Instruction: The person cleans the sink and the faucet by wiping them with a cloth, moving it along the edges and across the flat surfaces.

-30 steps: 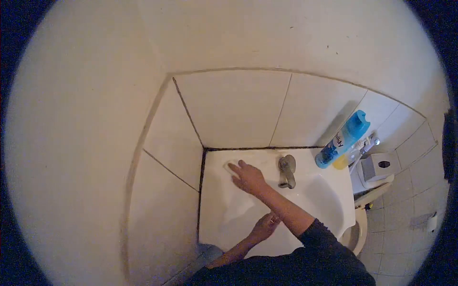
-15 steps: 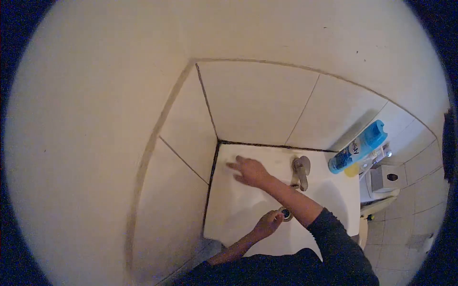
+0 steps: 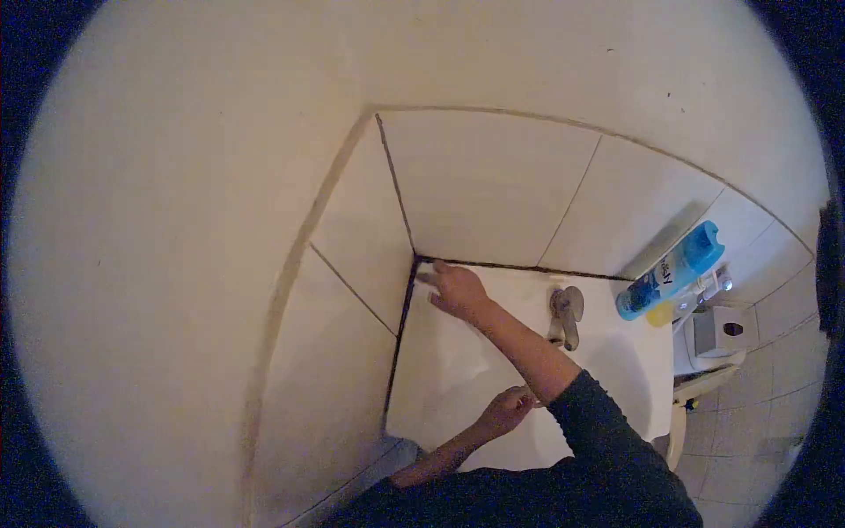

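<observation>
Reaching across the white sink [image 3: 422, 370], my right hand [image 3: 458, 290] has its fingers stretched out at the back left corner. Its fingertips are at or very near the dark joint [image 3: 405, 304] where sink meets tile; I see nothing held in it. Lower down, over the bowl, my left hand [image 3: 508, 411] is closed with curled fingers. Whatever may be inside it is hidden, and my right forearm partly covers the area beside it. A metal faucet [image 3: 565, 315] stands at the back rim, right of my right forearm.
A blue spray can [image 3: 669, 271] leans at the sink's back right corner, with a yellow item [image 3: 658, 314] next to it. Farther right are a grey-white box [image 3: 720, 331] and a toilet [image 3: 704, 385]. Tiled walls [image 3: 488, 194] close in the back and left sides.
My right hand has moved up and back, from the sink's ledge to its corner joint. My left hand stays low over the bowl, and the drain opening is now hidden. The view has shifted slightly.
</observation>
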Available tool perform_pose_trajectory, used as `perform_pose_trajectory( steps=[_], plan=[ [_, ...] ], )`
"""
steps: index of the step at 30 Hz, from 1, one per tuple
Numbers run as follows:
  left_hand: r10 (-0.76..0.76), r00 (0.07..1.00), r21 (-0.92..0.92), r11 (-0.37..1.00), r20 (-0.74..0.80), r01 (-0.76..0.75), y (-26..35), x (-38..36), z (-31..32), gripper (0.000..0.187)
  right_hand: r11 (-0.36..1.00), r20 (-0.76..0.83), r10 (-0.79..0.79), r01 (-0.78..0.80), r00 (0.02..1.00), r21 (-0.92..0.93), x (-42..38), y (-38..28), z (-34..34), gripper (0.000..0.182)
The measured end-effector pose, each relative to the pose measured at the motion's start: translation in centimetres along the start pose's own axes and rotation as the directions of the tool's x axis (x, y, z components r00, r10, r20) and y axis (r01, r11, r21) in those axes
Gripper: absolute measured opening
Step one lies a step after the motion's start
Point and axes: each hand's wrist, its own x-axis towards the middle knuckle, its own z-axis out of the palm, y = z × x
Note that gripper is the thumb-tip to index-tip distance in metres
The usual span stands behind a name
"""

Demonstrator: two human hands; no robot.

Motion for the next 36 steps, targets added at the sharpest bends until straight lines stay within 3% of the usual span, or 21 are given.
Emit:
perform_pose_trajectory(
  steps=[2,5,7,9,11,12,14,15,17,18,19,20,21,22,25,27,29,31,33,35,36],
  plan=[
    [-0.066,0.996,-0.022,0.997,0.051,0.068,0.3,-0.1,0.2,0.034,0.999,0.105,-0.048,0.05,0.993,-0.015,-1.8,-1.4,-0.2,0.047],
    [0.069,0.996,-0.158,0.985,-0.049,-0.076,-0.5,0.1,1.2,0.033,0.97,0.288,-0.244,0.236,0.926,0.064,-4.4,-1.4,-0.3,0.05],
    [0.019,0.999,-0.042,0.999,0.026,-0.017,-1.1,0.0,1.4,0.031,0.974,0.066,-0.223,0.22,0.973,0.05,-5.1,0.5,0.2,0.052],
    [0.005,0.999,-0.031,1.0,0.037,-0.003,-0.9,-0.1,1.2,0.03,0.987,0.153,0.137,-0.148,0.979,0.061,-4.3,1.6,-2.2,0.053],
    [-0.001,0.999,-0.022,1.0,0.049,0.002,-1.0,0.1,1.4,0.029,0.963,0.076,0.266,-0.268,0.961,0.022,-5.2,1.0,-1.3,0.052],
    [0.055,0.998,-0.027,0.998,-0.011,-0.056,-1.7,0.2,2.0,0.028,0.962,0.074,0.27,-0.271,0.96,0.017,-6.7,-0.1,-0.6,0.052],
    [0.116,0.991,-0.039,0.992,-0.071,-0.119,-1.9,0.5,2.5,0.028,0.998,0.119,-0.061,0.061,0.991,0.001,-9.8,-2.3,0.7,0.05],
    [0.1,0.994,-0.041,0.994,-0.041,-0.102,-1.6,0.5,2.3,0.028,0.998,0.122,-0.059,0.06,0.991,-0.002,-10.1,-1.5,0.8,0.05],
    [0.079,0.997,-0.047,0.996,-0.019,-0.08,-0.5,0.4,1.3,0.029,0.989,-0.055,0.133,-0.136,0.99,-0.059,-11.3,1.3,0.7,0.048],
    [-0.056,0.988,0.005,0.998,0.142,0.056,0.5,0.5,0.2,0.031,0.935,0.023,0.355,-0.355,0.935,-0.013,-10.5,1.6,-1.9,0.049],
    [-0.194,0.936,0.079,0.981,0.294,0.179,1.0,0.6,-0.3,0.034,0.935,0.022,0.354,-0.354,0.935,-0.013,-10.7,1.5,-1.6,0.049],
    [-0.19,0.936,0.081,0.982,0.297,0.173,0.6,0.5,0.4,0.034,0.92,-0.017,0.391,-0.391,0.92,-0.036,-11.1,1.3,-1.0,0.049],
    [0.0,0.991,0.039,0.999,0.136,-0.006,-0.2,0.6,1.8,0.031,0.899,-0.063,0.43,-0.433,0.901,-0.065,-11.7,1.2,-0.7,0.049],
    [0.18,0.983,0.025,0.983,-0.037,-0.179,-1.1,0.7,3.0,0.03,0.94,0.061,0.341,-0.337,0.938,-0.061,-12.0,-0.1,0.1,0.048],
    [0.156,0.987,-0.032,0.987,0.021,-0.156,-2.4,1.0,4.1,0.028,0.983,0.05,0.186,-0.186,0.981,-0.002,-13.8,-0.3,-0.1,0.049],
    [0.049,0.995,0.003,0.999,0.09,-0.05,-0.8,0.4,2.6,0.028,0.955,-0.039,0.296,-0.297,0.955,-0.028,-13.5,0.6,-0.8,0.049],
    [-0.051,0.985,0.043,0.998,0.162,0.044,0.2,0.3,2.1,0.028,0.818,-0.093,0.566,-0.572,0.819,-0.062,-13.4,1.0,-0.9,0.049],
    [0.155,0.984,-0.081,0.986,0.084,-0.148,-0.8,1.4,3.2,0.03,0.888,-0.086,0.44,-0.448,0.894,-0.106,-15.0,-0.3,1.6,0.05],
    [0.169,0.982,0.012,0.985,0.081,-0.171,-4.3,1.1,5.1,0.031,0.984,-0.001,0.16,-0.159,0.987,-0.081,-15.9,-1.6,2.0,0.05],
    [0.176,0.982,0.11,0.977,0.066,-0.183,-4.3,0.5,4.9,0.032,0.975,-0.084,0.183,-0.192,0.98,-0.112,-16.2,0.5,1.5,0.049],
    [0.095,0.984,0.171,0.978,0.152,-0.121,-2.1,0.0,3.2,0.033,0.94,-0.137,0.326,-0.336,0.935,-0.056,-15.7,0.8,0.2,0.046]
  ],
)
